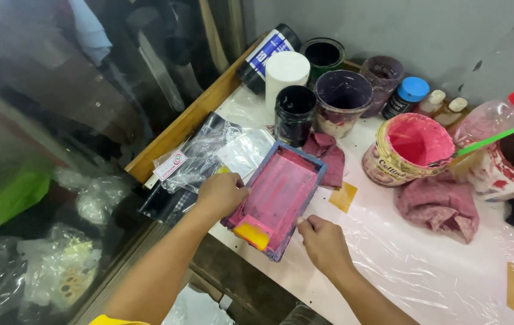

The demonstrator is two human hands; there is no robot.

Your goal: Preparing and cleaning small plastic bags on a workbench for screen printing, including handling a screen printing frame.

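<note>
Left hand (222, 194) fingers curled, gripping frame (276, 197) at its 9 o'clock edge | right hand (323, 242) fingers pinched narrow at 5 o'clock corner | pink tub (406, 149) at 2 o'clock

A single view, from a camera worn on the person's head, looks steeply down and forward onto a white worktable covered in clear plastic film (425, 271). The table runs diagonally, its wooden edge strip (191, 120) climbing toward one o'clock. The camera sits close: both forearms enter from six o'clock, and the left hand (221, 194) and right hand (324, 242) lie just below frame centre, either side of a shallow rectangular tray stained pink (281, 192). A grey wall (389, 24) closes the view at twelve o'clock. From nine o'clock, dark clutter below the table fills the frame.
</note>
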